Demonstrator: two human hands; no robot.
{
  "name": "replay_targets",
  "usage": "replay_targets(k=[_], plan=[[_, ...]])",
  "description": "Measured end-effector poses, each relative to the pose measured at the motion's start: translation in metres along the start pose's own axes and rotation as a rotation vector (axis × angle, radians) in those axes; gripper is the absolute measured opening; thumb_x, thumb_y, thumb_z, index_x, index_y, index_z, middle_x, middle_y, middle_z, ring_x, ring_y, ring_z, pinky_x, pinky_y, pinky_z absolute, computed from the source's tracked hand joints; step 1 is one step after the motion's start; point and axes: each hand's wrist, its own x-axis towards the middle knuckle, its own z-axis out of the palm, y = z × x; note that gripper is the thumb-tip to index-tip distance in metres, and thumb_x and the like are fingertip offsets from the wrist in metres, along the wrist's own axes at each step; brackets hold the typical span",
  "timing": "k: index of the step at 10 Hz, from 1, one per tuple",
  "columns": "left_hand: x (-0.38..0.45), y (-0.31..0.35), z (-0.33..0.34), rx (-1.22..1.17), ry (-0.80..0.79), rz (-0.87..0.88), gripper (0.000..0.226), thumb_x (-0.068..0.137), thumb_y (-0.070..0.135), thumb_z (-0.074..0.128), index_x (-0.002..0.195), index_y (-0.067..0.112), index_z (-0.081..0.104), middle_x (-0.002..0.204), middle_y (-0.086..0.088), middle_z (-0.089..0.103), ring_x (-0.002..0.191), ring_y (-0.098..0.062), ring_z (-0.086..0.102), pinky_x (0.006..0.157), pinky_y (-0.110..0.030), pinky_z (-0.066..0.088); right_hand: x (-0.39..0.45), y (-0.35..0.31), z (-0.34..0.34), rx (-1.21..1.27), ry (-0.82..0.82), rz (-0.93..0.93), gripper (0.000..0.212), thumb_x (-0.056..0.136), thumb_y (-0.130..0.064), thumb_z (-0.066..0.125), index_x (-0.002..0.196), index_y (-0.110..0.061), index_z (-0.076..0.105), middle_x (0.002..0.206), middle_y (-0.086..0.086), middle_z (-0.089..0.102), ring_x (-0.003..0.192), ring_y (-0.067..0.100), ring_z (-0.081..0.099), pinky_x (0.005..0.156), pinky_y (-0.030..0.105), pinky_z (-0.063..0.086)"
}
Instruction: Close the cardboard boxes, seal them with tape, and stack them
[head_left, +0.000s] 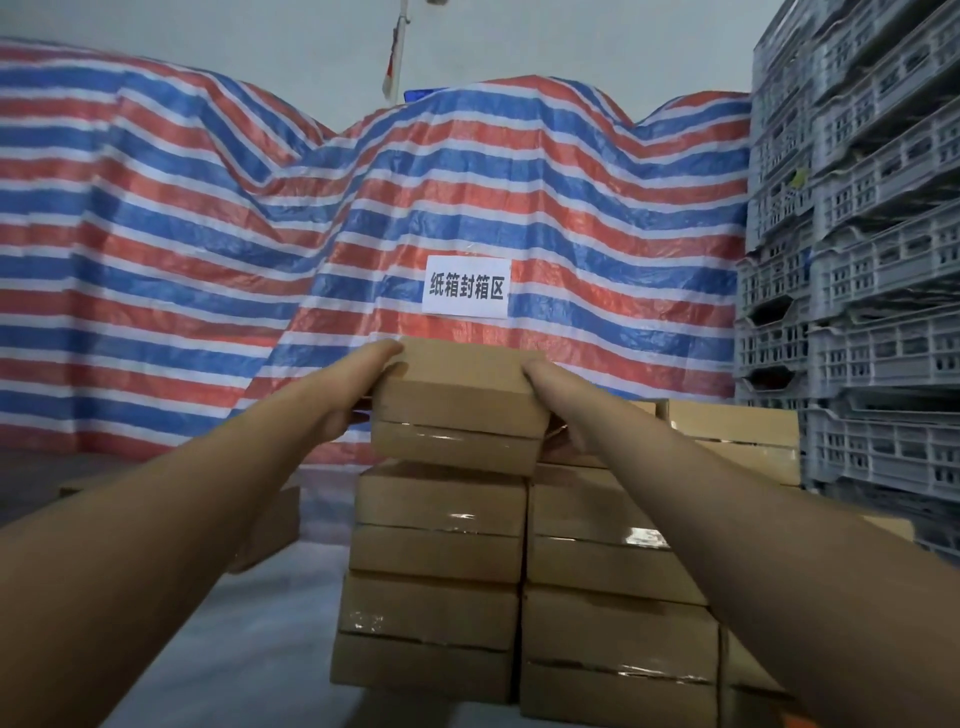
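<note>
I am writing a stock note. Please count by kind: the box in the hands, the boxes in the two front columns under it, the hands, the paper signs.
Box in the hands: 1
Boxes in the front columns: 4
Hands (left hand, right hand): 2
Paper sign: 1
Total: 8

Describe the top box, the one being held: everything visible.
The top box is plain brown cardboard, closed, with clear glossy tape along its front seam. It sits level at the top of the left stack. The left hand and right hand hold its two ends, fingers over the upper corners.
</note>
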Motion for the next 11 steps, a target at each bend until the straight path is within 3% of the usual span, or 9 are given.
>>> replay_targets(k=[1,3,4,6,7,8,9,10,11], plan=[[0.016,-0.013,0.001,0.016,-0.009,-0.028,0.03,0.097,0.048,0.047,0.101,0.021,0.057,0.1,-0.009,0.06,0.095,-0.024,0.056,0.102,-0.043,0.042,0.016,-0.009,0.001,-0.159,0.015,0.091,0.04,0.092,-0.044,0.041,0.089,-0.008,0.059,0.054,0.009,0.063,0.057,0.028,0.063,0.046,0.029,0.055],[0.036,-0.029,0.006,0.062,0.038,-0.085,0.039,0.098,0.051,0.037,0.101,0.018,0.058,0.101,-0.011,0.065,0.106,-0.028,0.059,0.106,-0.047,0.04,0.037,-0.012,0.015,-0.24,-0.031,0.172,0.049,0.093,-0.045,0.043,0.106,-0.001,0.059,0.081,0.023,0.066,0.068,0.036,0.066,0.036,0.042,0.051],[0.039,-0.036,0.008,0.012,0.041,-0.122,0.04,0.101,0.052,0.032,0.095,0.02,0.054,0.097,-0.01,0.064,0.092,-0.025,0.061,0.079,-0.039,0.05,0.044,-0.008,0.018,-0.28,-0.021,0.194,0.055,0.092,-0.048,0.041,0.111,0.001,0.06,0.093,0.025,0.07,0.074,0.038,0.069,0.044,0.042,0.056],[0.043,-0.035,0.012,0.006,0.048,-0.18,0.049,0.098,0.064,0.03,0.09,0.02,0.049,0.094,-0.01,0.062,0.084,-0.024,0.059,0.063,-0.035,0.045,0.04,-0.01,0.018,-0.227,0.074,0.192,0.081,0.096,-0.068,0.026,0.128,0.002,0.051,0.11,0.028,0.066,0.093,0.042,0.067,0.068,0.041,0.058],[0.042,-0.034,0.007,0.023,0.022,-0.207,0.052,0.095,0.069,0.031,0.094,0.021,0.05,0.1,-0.011,0.062,0.09,-0.027,0.059,0.074,-0.039,0.048,0.039,-0.02,0.022,-0.162,0.145,0.116,0.083,0.101,-0.064,0.017,0.151,-0.001,0.032,0.153,0.024,0.04,0.137,0.041,0.044,0.111,0.051,0.04],[0.038,-0.034,0.009,-0.02,0.029,-0.183,0.051,0.097,0.067,0.028,0.095,0.02,0.049,0.098,-0.005,0.06,0.088,-0.023,0.058,0.071,-0.036,0.045,0.034,-0.014,0.017,-0.175,0.184,0.06,0.08,0.101,-0.062,0.016,0.148,-0.002,0.038,0.142,0.022,0.049,0.125,0.039,0.053,0.107,0.05,0.044],[0.037,-0.041,0.015,0.081,0.337,0.106,0.037,0.102,0.051,0.035,0.099,0.018,0.051,0.099,-0.003,0.06,0.089,-0.02,0.057,0.076,-0.035,0.044,0.026,-0.005,0.001,-0.139,0.286,-0.071,0.065,0.103,-0.054,0.024,0.137,-0.005,0.049,0.118,0.014,0.06,0.104,0.031,0.06,0.09,0.042,0.05],[0.022,-0.035,0.021,0.163,0.582,0.457,0.02,0.102,0.034,0.046,0.088,0.024,0.056,0.084,0.002,0.062,0.082,-0.017,0.062,0.067,-0.029,0.049,0.014,0.004,-0.017,-0.075,0.454,-0.304,0.043,0.101,-0.04,0.035,0.106,-0.008,0.064,0.099,0.007,0.064,0.092,0.027,0.061,0.079,0.037,0.051],[0.0,-0.02,0.03,0.202,0.459,0.561,0.025,0.102,0.036,0.049,0.08,0.028,0.061,0.073,0.002,0.065,0.074,-0.016,0.065,0.07,-0.038,0.057,-0.005,0.01,-0.029,-0.039,0.516,-0.445,0.039,0.098,-0.029,0.046,0.061,-0.017,0.046,0.056,-0.003,0.043,0.056,0.016,0.044,0.053,0.027,0.035]])
